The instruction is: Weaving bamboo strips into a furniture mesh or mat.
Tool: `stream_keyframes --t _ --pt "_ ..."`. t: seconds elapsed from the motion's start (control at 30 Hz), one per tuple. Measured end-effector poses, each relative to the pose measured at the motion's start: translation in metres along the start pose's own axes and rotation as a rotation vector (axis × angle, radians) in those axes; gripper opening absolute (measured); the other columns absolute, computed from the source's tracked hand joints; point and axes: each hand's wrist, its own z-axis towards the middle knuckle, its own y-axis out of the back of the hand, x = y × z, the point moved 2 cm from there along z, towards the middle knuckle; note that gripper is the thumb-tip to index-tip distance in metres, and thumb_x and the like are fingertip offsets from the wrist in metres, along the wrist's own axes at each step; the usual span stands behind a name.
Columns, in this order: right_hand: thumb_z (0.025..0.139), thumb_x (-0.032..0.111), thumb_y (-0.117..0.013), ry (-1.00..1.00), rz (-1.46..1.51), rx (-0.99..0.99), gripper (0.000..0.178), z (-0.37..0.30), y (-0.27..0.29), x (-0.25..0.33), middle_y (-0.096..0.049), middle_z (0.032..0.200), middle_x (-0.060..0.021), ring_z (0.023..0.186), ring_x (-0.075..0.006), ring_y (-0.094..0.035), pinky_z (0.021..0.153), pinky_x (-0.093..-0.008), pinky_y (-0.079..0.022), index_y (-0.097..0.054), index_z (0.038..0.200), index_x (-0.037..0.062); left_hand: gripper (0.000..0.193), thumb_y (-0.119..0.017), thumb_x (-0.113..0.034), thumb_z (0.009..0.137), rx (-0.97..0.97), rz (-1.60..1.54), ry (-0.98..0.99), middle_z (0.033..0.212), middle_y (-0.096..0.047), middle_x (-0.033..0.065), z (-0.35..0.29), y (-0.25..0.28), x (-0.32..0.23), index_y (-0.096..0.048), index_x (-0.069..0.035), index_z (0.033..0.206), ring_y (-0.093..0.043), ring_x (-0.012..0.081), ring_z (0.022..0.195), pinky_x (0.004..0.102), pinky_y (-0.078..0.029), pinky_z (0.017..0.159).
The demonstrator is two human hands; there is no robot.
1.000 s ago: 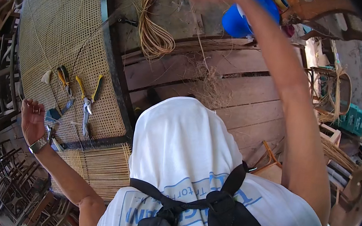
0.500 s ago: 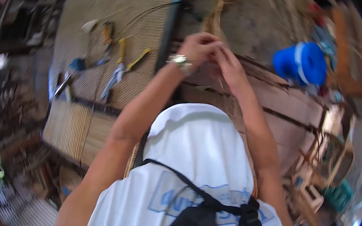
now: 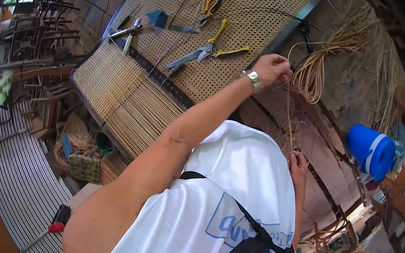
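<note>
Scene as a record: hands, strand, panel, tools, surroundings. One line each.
left hand: raised near the panel's dark edge, fingers closed on a thin strand
right hand: lower, fingers curled at the strand's other visible end; grip unclear
strand: spans between both hands
panel: woven mesh, dark frame, left of the hands
tools: yellow-handled snips and orange-and-black pliers on the panel
surroundings: looped bundle beside left hand; blue container farther right
</note>
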Motion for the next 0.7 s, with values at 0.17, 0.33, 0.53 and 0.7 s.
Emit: stream_keyframes --t 0.17,0.33,0.53,0.7 --pt "0.1 0.02 -0.057 -0.149 0.13 0.044 0.013 0.008 -0.006 0.028 -0.054 0.072 0.0037 0.058 -0.0024 -0.044 0.05 -0.0183 -0.033 -0.06 0.099 0.0066 0.034 -0.064 -0.028 0.095 -0.34 0.465 -0.164 0.089 -0.071 0.0071 -0.045 0.14 -0.003 -0.063 0.0 0.114 -0.066 0.012 0.072 0.0259 -0.054 0.064" --pt "0.1 0.021 -0.058 -0.194 0.127 0.05 0.014 0.003 -0.002 0.025 -0.053 0.071 0.0039 0.057 -0.0026 -0.043 0.049 -0.019 -0.033 -0.058 0.099 0.0076 0.027 -0.065 -0.025 0.093 -0.698 0.294 -0.013 0.083 -0.069 0.0043 -0.117 0.284 0.024 -0.067 0.0 0.103 -0.064 0.0101 0.067 0.0247 -0.052 0.06" --pt "0.099 0.023 -0.06 -0.292 0.29 0.006 0.014 0.01 0.005 0.025 -0.056 0.076 0.0019 0.056 -0.0059 -0.046 0.05 -0.0195 -0.035 -0.057 0.097 0.0091 0.026 -0.068 -0.027 0.089 -1.089 0.608 -0.092 0.08 -0.071 0.0045 -0.153 0.42 -0.035 -0.069 -0.003 0.099 -0.063 0.0108 0.059 0.0271 -0.052 0.059" --pt "0.097 0.024 -0.062 -0.329 0.265 -0.077 0.015 0.024 0.013 0.04 -0.058 0.083 0.0007 0.057 -0.0063 -0.047 0.051 -0.0205 -0.037 -0.058 0.098 0.0091 0.024 -0.069 -0.028 0.086 -1.183 1.141 -0.218 0.09 -0.071 0.0122 -0.123 0.487 -0.081 -0.071 -0.008 0.098 -0.068 0.0283 0.08 0.0396 -0.053 0.073"
